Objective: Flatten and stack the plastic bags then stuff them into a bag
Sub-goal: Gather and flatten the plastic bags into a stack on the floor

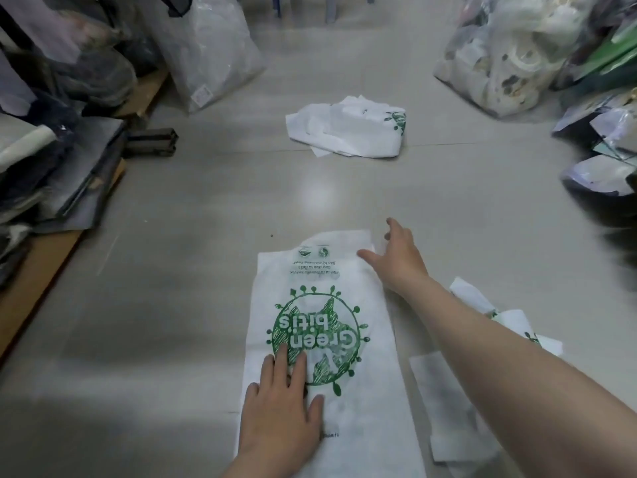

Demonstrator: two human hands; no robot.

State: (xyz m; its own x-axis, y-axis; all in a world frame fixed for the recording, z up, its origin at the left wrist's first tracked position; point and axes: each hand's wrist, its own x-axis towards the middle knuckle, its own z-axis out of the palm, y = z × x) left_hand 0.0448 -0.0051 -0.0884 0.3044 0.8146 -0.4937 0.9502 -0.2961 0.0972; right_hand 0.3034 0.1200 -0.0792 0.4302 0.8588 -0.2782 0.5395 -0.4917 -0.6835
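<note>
A white plastic bag with a round green logo (320, 339) lies flat on the grey floor in front of me, its handles pointing away. My left hand (281, 408) presses palm-down on the bag's near left part, fingers spread. My right hand (396, 260) rests open on the bag's far right corner, by the handle. A loose pile of white bags (348, 129) lies farther out on the floor. More white bags (458, 391) lie crumpled under my right forearm.
A big clear sack (206, 46) stands at the back left beside dark bundles on a wooden pallet (38, 267). A clear sack of white waste (506, 53) and piled packets (603, 150) fill the right side. A dark metal block (151, 143) sits left.
</note>
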